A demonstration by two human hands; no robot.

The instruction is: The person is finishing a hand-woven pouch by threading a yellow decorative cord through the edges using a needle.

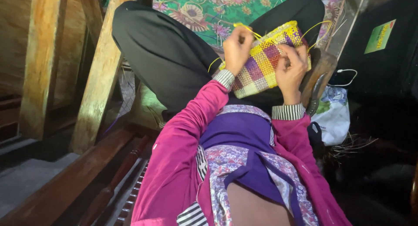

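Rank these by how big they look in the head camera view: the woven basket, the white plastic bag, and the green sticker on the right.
Largest to smallest:
1. Woven basket, held by both hands
2. White plastic bag, close in size and partly hidden, so unsure against the basket
3. Green sticker, clearly smallest

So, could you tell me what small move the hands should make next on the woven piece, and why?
Probably draw the loose yellow strip snug with the left hand: it loops free above the checkered woven piece, which the right hand steadies.
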